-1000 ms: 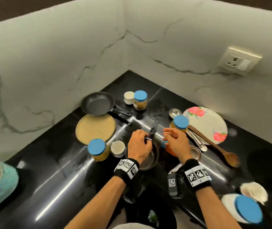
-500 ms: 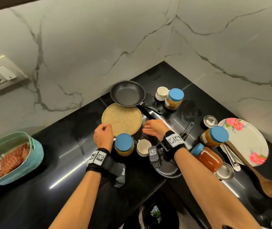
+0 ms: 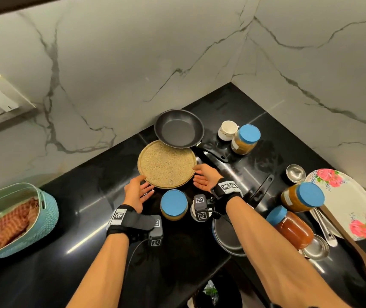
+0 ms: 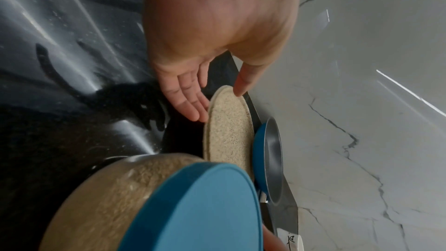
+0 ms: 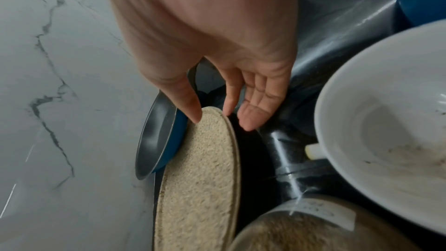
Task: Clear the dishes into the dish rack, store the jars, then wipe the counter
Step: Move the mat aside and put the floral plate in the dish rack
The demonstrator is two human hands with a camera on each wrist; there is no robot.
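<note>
My left hand (image 3: 136,193) and right hand (image 3: 206,180), fingers released and straight, flank the round tan plate (image 3: 166,167) lying on the black tabletop (image 3: 88,207), thumbs touching its rim, just near of the pan (image 3: 178,128).

Black counter (image 3: 44,263), white wall (image 3: 133,52) veined grey. Speckled tan plate (image 3: 166,167), blue-lidded jars (image 3: 174,207), rose-patterned plate (image 3: 351,203) at right.

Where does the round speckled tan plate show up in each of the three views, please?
Head: speckled tan plate at centre, between both hands.
Left wrist: right of centre, seen edge-on below the fingertips.
Right wrist: lower centre, edge-on.
Shared landmark: the frying pan overlapping the plate's far rim.
</note>
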